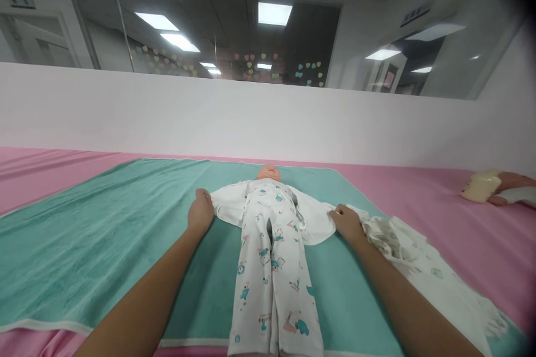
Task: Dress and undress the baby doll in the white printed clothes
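A baby doll lies on its back, its head at the far end and the rest covered by clothing. Printed white baby pants lie over its body and stretch towards me. From under them a white baby shirt spreads out to both sides. My left hand is closed on the shirt's left outer edge. On the opposite side, my right hand pinches the right outer edge. Both arms are stretched forward, and the cloth looks drawn out flat between the hands. The doll's arms and legs are hidden.
A green blanket lies under the doll on a pink cover. Beside my right forearm lies a crumpled white printed garment. At far right is a cream object with tan limb-like shapes. A white wall stands behind.
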Demonstrator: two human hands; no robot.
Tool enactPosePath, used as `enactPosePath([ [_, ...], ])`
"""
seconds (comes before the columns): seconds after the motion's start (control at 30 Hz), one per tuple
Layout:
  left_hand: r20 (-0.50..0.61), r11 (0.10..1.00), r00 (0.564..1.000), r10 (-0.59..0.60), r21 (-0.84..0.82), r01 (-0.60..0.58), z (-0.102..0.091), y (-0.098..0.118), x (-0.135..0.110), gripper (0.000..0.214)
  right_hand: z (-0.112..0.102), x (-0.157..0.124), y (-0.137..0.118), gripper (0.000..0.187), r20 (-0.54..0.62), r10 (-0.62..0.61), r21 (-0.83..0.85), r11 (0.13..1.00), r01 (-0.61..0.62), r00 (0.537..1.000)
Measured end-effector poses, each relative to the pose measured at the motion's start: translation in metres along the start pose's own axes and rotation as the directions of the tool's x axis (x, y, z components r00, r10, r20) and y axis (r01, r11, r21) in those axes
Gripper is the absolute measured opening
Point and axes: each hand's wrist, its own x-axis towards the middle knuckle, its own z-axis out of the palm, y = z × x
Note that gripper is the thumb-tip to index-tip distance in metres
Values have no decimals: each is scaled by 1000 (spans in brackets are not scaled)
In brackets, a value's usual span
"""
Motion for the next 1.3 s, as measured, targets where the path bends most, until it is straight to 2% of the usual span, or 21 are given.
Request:
enactPosePath([
  [0.17,68,981,996,54,181,-66,-17,-19,-2,21,-19,2,26,19,74,43,-246,969,-24,996],
  [0.33,166,952,986,26,296,-75,-21,-25,-3,24,-22,-4,27,17,194,60,-422,906,28,979],
  [0.4,167,924,982,83,356,-139,-17,-19,-7,24,-19,-9,19,14,151,-13,-445,892,80,988],
  [0.47,97,880,965,242,397,-261,-10,-5,-11,24,-12,-16,4,11,57,-190,-391,899,198,980],
  [0.57,25,804,868,496,366,-469,8,22,-15,28,6,-27,-39,19,-28,-448,-182,881,437,893],
  [0.63,27,780,819,573,287,-556,26,40,-14,32,23,-29,-80,25,-12,-531,-41,847,530,847],
  [0.7,23,780,811,584,262,-569,45,51,-10,36,44,-26,-126,31,28,-582,-8,813,583,812],
  [0.77,29,787,826,562,289,-545,60,54,-4,37,66,-15,-169,34,192,-577,-65,799,597,794],
  [0.8,36,788,835,550,309,-533,66,54,-1,37,77,-8,-187,34,326,-553,-117,782,613,767],
  [0.87,62,783,843,535,338,-522,72,50,6,36,98,7,-214,32,447,-526,-143,756,638,724],
  [0.93,90,785,854,512,356,-508,73,46,12,35,114,21,-229,30,535,-493,-154,741,653,686],
  [1.03,118,802,881,459,372,-468,71,43,18,30,127,36,-236,29,651,-441,-147,725,673,617],
  [1.23,124,831,914,387,383,-404,68,45,21,23,128,52,-242,40,840,-338,-67,711,700,424],
  [1.3,133,831,920,368,396,-390,67,46,20,23,130,54,-249,45,879,-290,-74,701,709,378],
])
